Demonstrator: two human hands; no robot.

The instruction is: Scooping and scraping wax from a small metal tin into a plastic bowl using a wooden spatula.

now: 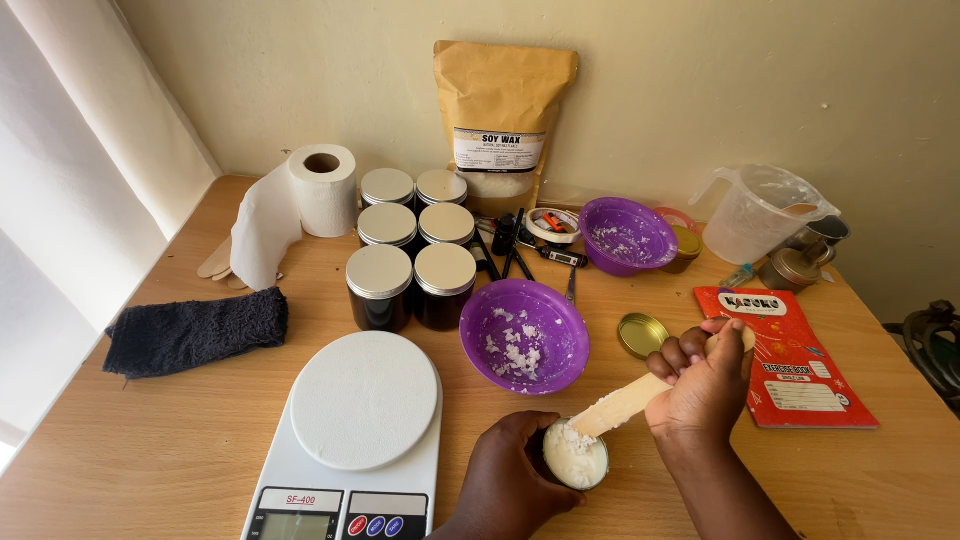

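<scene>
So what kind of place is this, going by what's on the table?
Probably a home candle-making corner: a brown paper pouch of wax flakes, lidded dark glass jars and a white digital kitchen scale stand on a wooden table against a plain wall.

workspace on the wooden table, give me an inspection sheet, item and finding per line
surface: wooden table, light brown, wax crumbs only inside the bowls.
job's things: small tin of white wax; flat wooden stick with its tip in the wax.
clutter: white kitchen scale, two purple bowls, six dark lidded jars, brown wax bag, tissue roll, dark cloth, red exercise book, plastic jug, loose gold lid.
hands: left hand grips the tin; right hand holds the stick.
cables: nothing seen.
surroundings: cream wall, pale curtain at left.
</scene>
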